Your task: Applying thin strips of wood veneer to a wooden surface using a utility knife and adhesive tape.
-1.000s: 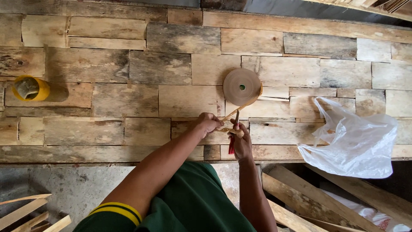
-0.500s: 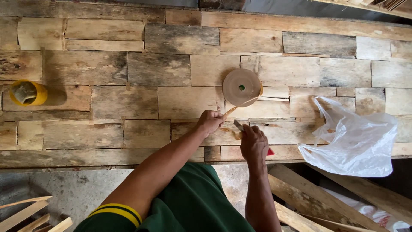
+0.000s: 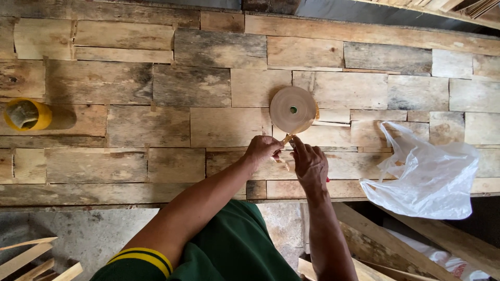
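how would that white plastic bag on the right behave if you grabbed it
The white plastic bag looks thin and crumpled, so it would likely be floppy and collapse in a grip. It seems nearly empty, probably very light. It hangs over the wooden table edge, so a nudge might slide it off.

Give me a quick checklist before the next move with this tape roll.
1. Left hand pinching the tape end: ok.
2. Right hand at the strip: ok.
3. Tape roll lying flat on the wooden bench: ok.
4. Plastic bag apart from the hands: ok.
5. Yellow cup far off to the left: ok.
6. Red thing under the right hand, maybe a tool: cannot tell.
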